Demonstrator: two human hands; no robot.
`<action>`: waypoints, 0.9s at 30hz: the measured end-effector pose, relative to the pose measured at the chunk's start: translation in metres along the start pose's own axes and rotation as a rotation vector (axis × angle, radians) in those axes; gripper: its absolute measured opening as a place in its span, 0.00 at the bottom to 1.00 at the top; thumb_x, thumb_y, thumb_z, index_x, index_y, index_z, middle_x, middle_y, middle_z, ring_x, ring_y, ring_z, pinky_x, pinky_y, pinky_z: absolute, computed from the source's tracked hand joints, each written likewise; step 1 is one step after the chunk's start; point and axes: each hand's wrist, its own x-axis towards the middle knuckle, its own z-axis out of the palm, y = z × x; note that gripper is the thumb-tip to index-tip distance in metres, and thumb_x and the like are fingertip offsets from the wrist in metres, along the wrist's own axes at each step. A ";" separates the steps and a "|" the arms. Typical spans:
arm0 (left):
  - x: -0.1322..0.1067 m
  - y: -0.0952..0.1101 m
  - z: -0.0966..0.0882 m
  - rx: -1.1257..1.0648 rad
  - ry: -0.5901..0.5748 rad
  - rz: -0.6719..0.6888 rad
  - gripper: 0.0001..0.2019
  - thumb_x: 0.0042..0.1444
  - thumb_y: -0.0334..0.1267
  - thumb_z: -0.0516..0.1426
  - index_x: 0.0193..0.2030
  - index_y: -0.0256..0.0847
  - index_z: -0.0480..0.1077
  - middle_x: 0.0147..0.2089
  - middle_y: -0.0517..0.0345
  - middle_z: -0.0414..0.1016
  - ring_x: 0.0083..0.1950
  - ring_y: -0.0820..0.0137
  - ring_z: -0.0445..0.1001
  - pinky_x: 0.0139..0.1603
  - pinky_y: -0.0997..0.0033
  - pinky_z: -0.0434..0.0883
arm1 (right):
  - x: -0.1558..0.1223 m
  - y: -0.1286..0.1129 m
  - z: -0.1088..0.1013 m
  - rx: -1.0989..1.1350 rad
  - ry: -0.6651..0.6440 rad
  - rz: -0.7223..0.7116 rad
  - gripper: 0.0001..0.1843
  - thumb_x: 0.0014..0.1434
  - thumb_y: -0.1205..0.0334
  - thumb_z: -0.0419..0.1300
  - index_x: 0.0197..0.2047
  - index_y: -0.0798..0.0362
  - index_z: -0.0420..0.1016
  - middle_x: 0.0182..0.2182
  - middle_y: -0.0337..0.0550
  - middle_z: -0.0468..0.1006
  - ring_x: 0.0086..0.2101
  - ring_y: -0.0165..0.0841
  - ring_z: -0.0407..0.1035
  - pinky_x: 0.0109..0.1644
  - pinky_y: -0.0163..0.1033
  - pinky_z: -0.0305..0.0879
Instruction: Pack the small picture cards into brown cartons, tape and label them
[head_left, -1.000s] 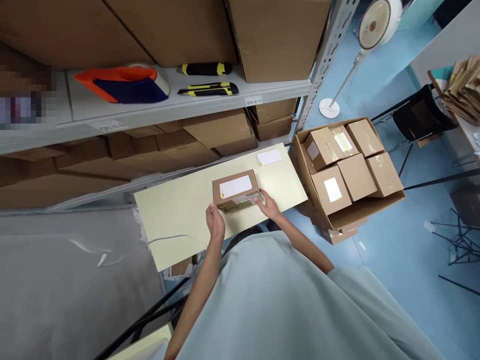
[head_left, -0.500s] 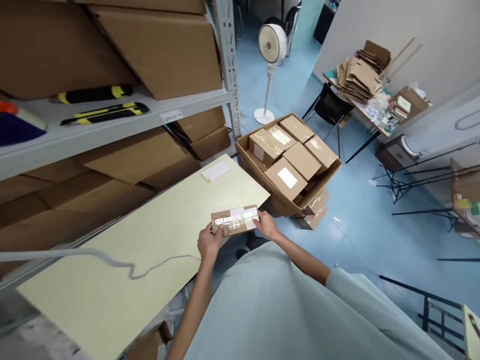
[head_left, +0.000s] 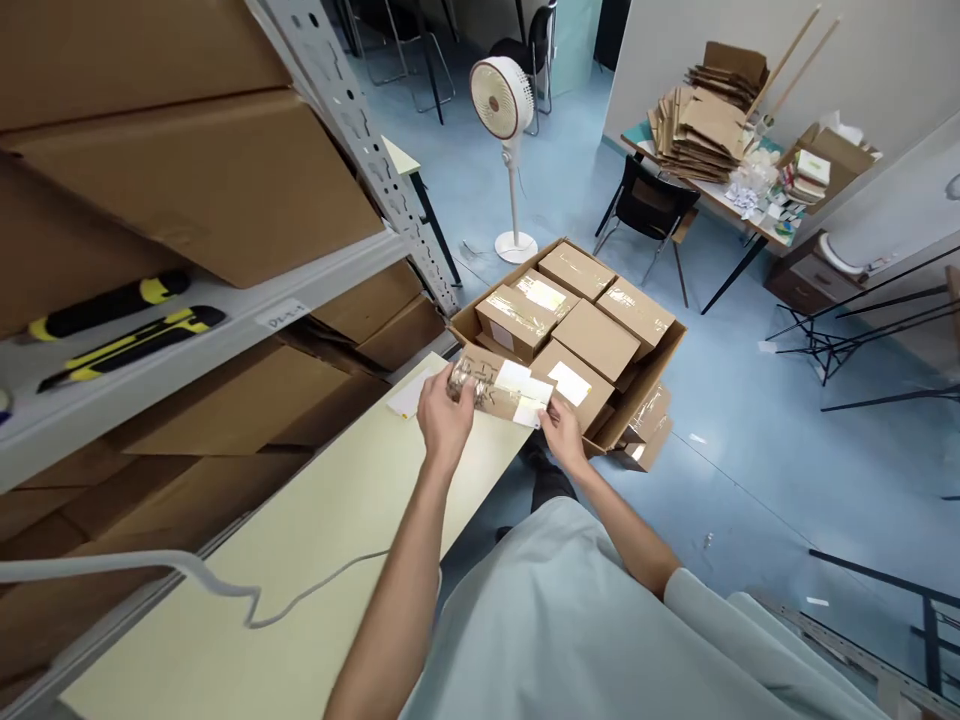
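Between my two hands I hold a small flat cardboard box [head_left: 491,397] with white labels, shiny clear tape and dark handwriting on it. My left hand [head_left: 445,412] grips its left end, thumb on top. On the right end, my right hand [head_left: 562,432] pinches the near corner. The box is up over the far end of the pale tabletop [head_left: 337,540], close to a large open carton [head_left: 645,400]. Several taped brown boxes [head_left: 598,338] fill that carton. A white paper [head_left: 409,397] lies on the tabletop, partly hidden behind my left hand.
At left, a metal shelf [head_left: 315,290] bears cartons and two yellow-black utility knives [head_left: 142,345]. A grey cable [head_left: 255,605] crosses the tabletop. Beyond the carton stand a white fan [head_left: 504,105] and a black chair [head_left: 651,205]. More boxes [head_left: 646,425] sit on the floor beside the carton.
Both hands have carried the small box forward, from the tabletop's near edge toward the large carton. The camera view has shifted forward too.
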 end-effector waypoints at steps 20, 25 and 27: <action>0.246 -0.087 0.139 0.174 -0.409 -0.161 0.29 0.65 0.39 0.56 0.71 0.33 0.74 0.65 0.36 0.79 0.67 0.48 0.76 0.74 0.51 0.70 | 0.204 0.037 0.084 -0.138 -0.138 0.468 0.13 0.70 0.56 0.63 0.54 0.52 0.77 0.52 0.53 0.84 0.52 0.44 0.80 0.61 0.46 0.76; 0.227 -0.099 0.152 0.360 -0.404 -0.220 0.33 0.65 0.39 0.61 0.77 0.37 0.70 0.71 0.28 0.69 0.76 0.38 0.64 0.79 0.35 0.61 | 0.219 0.044 0.103 -0.175 -0.277 0.607 0.20 0.71 0.56 0.63 0.62 0.56 0.73 0.53 0.57 0.82 0.54 0.48 0.81 0.62 0.49 0.76; 0.221 -0.095 0.162 0.416 -0.439 -0.184 0.30 0.65 0.38 0.61 0.75 0.39 0.72 0.77 0.26 0.63 0.80 0.35 0.58 0.79 0.30 0.59 | 0.228 0.047 0.110 -0.157 -0.295 0.642 0.27 0.71 0.56 0.62 0.68 0.59 0.69 0.56 0.61 0.82 0.57 0.51 0.79 0.65 0.52 0.75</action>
